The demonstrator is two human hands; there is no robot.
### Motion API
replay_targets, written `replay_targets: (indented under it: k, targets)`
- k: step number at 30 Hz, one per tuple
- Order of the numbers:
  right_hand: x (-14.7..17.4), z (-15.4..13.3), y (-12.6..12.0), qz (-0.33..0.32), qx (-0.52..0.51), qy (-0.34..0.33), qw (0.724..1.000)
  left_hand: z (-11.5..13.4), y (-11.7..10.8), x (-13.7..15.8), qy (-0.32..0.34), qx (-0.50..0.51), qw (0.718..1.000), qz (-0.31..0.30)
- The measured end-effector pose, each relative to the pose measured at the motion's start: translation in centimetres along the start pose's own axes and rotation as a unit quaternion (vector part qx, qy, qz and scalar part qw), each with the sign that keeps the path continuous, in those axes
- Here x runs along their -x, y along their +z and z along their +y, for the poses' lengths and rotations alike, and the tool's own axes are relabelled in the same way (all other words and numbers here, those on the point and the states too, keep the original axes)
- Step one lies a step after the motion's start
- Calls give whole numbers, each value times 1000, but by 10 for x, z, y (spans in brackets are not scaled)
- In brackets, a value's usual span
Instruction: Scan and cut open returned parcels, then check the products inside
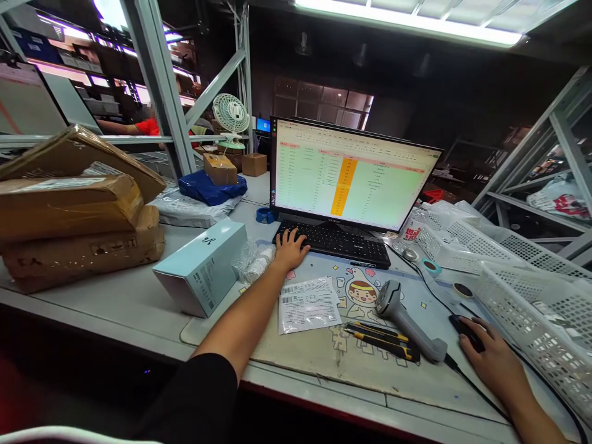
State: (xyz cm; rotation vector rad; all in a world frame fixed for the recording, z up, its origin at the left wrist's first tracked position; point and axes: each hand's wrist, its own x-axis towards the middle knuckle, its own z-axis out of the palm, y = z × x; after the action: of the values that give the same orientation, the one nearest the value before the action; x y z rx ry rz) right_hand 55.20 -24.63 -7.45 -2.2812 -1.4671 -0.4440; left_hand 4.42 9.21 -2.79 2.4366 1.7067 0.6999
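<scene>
My left hand (289, 250) lies with fingers spread on the left end of a black keyboard (342, 243). Over at the right, my right hand (494, 361) is curved over a black computer mouse (466, 332). Behind the keyboard a monitor (351, 172) shows a spreadsheet with one orange column. Two printed white packets (309, 308) lie beside my left forearm. Between the hands rest a grey barcode scanner (407, 317) and black-and-yellow utility knives (382, 339). A light blue box (203, 265) and a bubble-wrapped item (259, 262) stand left of my forearm.
Brown cardboard boxes (69, 216) are stacked at the left, with a blue plastic parcel (210, 188) behind. White perforated baskets (531, 314) line the right side. A small fan (231, 117) stands at the back. A person's red sleeve (148, 126) shows beyond the metal frame.
</scene>
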Motion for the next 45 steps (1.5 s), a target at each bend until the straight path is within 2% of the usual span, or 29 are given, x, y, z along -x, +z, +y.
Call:
replay_targets:
  k: [8,12,14,16,18,20,22,25,28,31,34,36,38,40,42,43,45]
  targets:
    - [1,0,6,41,-14,-30,999,1,0,0,15,18,999,34]
    - [-1,-19,-17,80,-38,-45,995,11,-15,3,32,34,997,63]
    - [-3,-35,-34,112,-54,-60,990,23,-27,3,64,44,995,67]
    - [-5,-57,-52,113,-83,-75,987,39,-41,4,113,54,991,47]
    - [-5,-84,-67,55,-126,-80,987,57,-56,11,173,64,983,4]
    - [-3,-112,-76,-45,-162,-69,983,70,-71,26,239,68,967,-55]
    - [0,-140,-76,-142,-167,-55,974,74,-85,48,269,59,954,-120]
    - [4,-171,-67,-216,-105,-55,969,58,-102,88,239,6,949,-207]
    - [4,-189,-56,-219,-31,-61,973,36,-111,129,216,-36,943,-251]
    - [0,-196,-49,-209,-1,-77,975,26,-113,166,194,-43,947,-251]
    - [-7,-197,-50,-186,9,-79,979,34,-113,197,154,-50,962,-220]
    - [-12,-196,-58,-166,3,-72,984,41,-112,211,183,5,957,-224]
    - [-18,-194,-73,-148,-8,-67,987,43,-111,219,250,112,934,-229]
    - [-22,-192,-96,-150,-27,-71,986,38,-108,221,292,182,918,-198]
    - [-24,-192,-125,-195,-65,-86,975,28,-103,220,297,173,928,-145]
    - [-24,-194,-140,-239,-92,-99,962,23,-100,220,300,156,932,-129]
    - [-22,-203,-169,-350,-147,-134,915,13,-92,222,313,131,933,-120]
